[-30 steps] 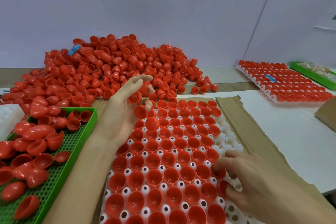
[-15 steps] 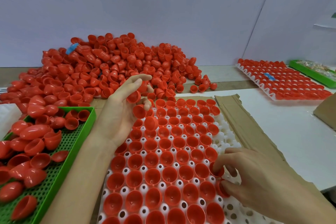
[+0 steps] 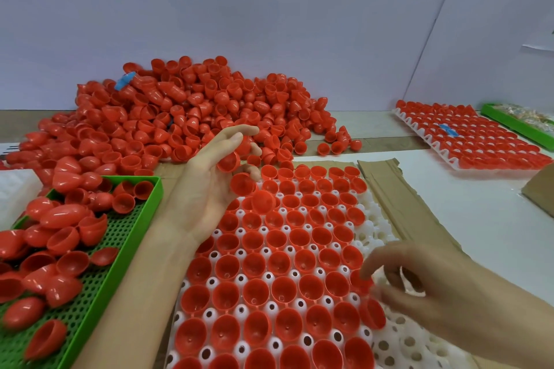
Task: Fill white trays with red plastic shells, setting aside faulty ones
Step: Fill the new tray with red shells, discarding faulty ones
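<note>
The white tray (image 3: 378,220) lies in front of me with most of its cups filled by red shells, open side up. My left hand (image 3: 209,189) hovers over the tray's far left corner. It grips a few red shells (image 3: 243,184), and one more shell (image 3: 263,202) hangs at the heel of the fingers. My right hand (image 3: 425,296) is blurred at the tray's right edge. Its index finger and thumb pinch a red shell (image 3: 361,278) over a cup there. A big pile of loose red shells (image 3: 186,117) lies behind the tray.
A green perforated tray (image 3: 120,252) at the left holds set-aside shells. Cardboard (image 3: 389,189) lies under the white tray. A filled white tray (image 3: 467,141) and another green tray (image 3: 515,120) sit at the far right. A cardboard box corner (image 3: 541,189) pokes in at the right, and a white block (image 3: 15,192) at the left.
My right hand's fingers have shifted slightly at the tray's right edge and spread a little. My left hand has stayed in place with its shells.
</note>
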